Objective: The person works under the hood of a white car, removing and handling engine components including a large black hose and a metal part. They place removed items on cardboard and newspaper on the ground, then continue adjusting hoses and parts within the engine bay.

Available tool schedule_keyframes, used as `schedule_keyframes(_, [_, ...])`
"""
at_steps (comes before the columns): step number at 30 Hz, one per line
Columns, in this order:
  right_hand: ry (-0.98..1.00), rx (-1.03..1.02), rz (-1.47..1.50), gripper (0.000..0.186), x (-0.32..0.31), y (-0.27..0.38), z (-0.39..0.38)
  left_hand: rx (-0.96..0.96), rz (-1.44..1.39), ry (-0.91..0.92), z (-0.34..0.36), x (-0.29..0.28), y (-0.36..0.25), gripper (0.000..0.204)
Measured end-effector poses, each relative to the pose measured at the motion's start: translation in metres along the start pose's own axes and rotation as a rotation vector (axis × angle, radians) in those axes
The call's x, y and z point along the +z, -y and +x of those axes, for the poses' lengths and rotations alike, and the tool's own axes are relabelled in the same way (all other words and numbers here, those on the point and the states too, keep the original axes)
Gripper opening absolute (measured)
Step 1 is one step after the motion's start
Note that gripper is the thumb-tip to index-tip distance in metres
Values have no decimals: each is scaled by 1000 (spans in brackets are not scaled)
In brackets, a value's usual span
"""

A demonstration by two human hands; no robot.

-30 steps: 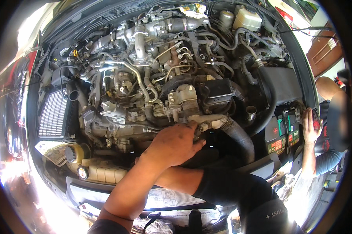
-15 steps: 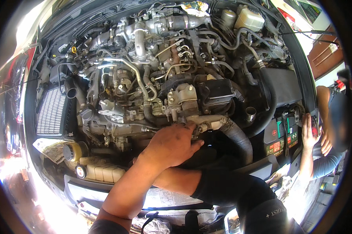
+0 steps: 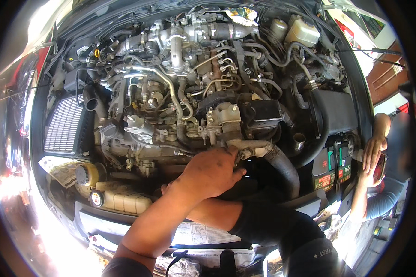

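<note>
Engine [image 3: 176, 108]: fills the middle. Left hand [image 3: 212, 173]: over its near side, thumb apart, fingers bent down; tips hidden, cannot tell whether pinching. Dark hose [image 3: 284, 171]: right of that hand. Pale tank [image 3: 123, 201]: near left. Metal pipe [image 3: 254, 148]: between left hand and hose. Right hand [image 3: 165, 188]: beneath left forearm, mostly hidden; state cannot be told.

— Where's the glare worst?
— Lower left, burnt to white.
— And the engine [image 3: 218, 99]?
— Fairly crisp, with deep shadow beside the thick hose [image 3: 284, 171]. Fisheye curves the outer edges; corners fall black.
</note>
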State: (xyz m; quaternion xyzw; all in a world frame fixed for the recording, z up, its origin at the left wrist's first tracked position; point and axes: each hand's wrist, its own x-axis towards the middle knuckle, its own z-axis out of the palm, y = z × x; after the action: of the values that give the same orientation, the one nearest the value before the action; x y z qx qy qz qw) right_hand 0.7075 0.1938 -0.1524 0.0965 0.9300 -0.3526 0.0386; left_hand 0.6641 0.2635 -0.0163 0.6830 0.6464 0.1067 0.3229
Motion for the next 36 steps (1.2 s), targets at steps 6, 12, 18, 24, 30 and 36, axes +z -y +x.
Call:
schedule_keyframes(6, [12, -2, -30, 47, -1, 2, -1, 30, 15, -48, -2, 5, 3, 58])
schedule_keyframes(12, [20, -6, -54, 46, -4, 2, -1, 53, 22, -77, -2, 11, 7, 58])
schedule_keyframes(18, [19, -9, -74, 45, -7, 3, -2, 63, 19, -76, -2, 13, 9, 57])
schedule_keyframes(24, [22, -15, -97, 45, -8, 3, -2, 58, 43, -68, -3, 12, 8, 58])
schedule_keyframes(30, [27, -19, -101, 44, -10, 3, -1, 53, 36, -69, -3, 11, 7, 59])
schedule_keyframes(36, [30, -21, -111, 43, -9, 3, -2, 57, 55, -68, -3, 11, 7, 59])
